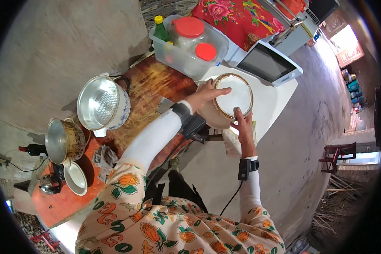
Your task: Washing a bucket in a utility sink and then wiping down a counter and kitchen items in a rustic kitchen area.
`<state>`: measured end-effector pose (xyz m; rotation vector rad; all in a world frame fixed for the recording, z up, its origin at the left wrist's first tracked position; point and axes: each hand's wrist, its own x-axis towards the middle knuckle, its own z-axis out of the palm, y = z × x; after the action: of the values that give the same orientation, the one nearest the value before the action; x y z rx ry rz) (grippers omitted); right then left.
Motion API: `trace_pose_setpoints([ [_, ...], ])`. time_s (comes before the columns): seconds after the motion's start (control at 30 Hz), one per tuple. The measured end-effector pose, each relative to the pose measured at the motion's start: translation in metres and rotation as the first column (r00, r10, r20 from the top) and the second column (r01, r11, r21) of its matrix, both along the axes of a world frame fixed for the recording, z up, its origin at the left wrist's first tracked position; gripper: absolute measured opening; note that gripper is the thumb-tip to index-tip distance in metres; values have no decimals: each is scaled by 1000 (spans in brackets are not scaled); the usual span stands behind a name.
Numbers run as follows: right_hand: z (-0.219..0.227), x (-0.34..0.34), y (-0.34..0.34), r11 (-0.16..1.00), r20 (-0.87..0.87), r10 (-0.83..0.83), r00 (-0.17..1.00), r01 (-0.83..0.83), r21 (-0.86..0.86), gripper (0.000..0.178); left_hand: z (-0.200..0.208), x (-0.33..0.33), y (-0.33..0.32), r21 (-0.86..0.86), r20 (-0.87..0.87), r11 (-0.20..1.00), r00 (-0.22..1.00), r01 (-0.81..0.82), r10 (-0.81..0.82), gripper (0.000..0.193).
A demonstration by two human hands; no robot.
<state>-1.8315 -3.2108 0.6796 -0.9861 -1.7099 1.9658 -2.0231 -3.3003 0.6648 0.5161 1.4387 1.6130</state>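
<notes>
A round white bowl [233, 98] with a gold-brown patterned rim is held over the white tabletop at the upper middle. My left hand [205, 96] grips its left side, thumb laid over the rim and the other fingers partly hidden. On the near right edge, my right hand [244, 127] is closed round the rim, with its fingertips at the edge. Just below the bowl, beside my right wrist, a pale crumpled cloth or bag [232, 139] hangs at the table's edge; its kind is unclear.
Behind the bowl stand a clear plastic bin [186, 63] with red-lidded jars and a grey-screened device [266, 62]. Leftward, on the worn reddish table [146, 97], are a white flowered pot [103, 103], an older pot [65, 142] and a white dish [75, 178].
</notes>
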Motion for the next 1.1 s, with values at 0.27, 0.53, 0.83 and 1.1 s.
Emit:
trace_pose_setpoints([
  [0.27,-12,-28,18,996,104,52,993,-60,72,65,-50,-29,28,-111,42,993,998,-43,48,90],
  [0.53,-33,-36,50,997,107,32,994,-39,65,63,2,-17,13,1,30,997,996,79,-79,90],
  [0.83,-54,-11,-44,732,32,233,972,-197,652,39,-46,50,-153,-33,-85,996,993,78,-80,36],
  [1.1,-93,-29,-117,77,533,356,767,-593,801,69,-26,96,-399,-332,-6,814,864,-476,503,36],
])
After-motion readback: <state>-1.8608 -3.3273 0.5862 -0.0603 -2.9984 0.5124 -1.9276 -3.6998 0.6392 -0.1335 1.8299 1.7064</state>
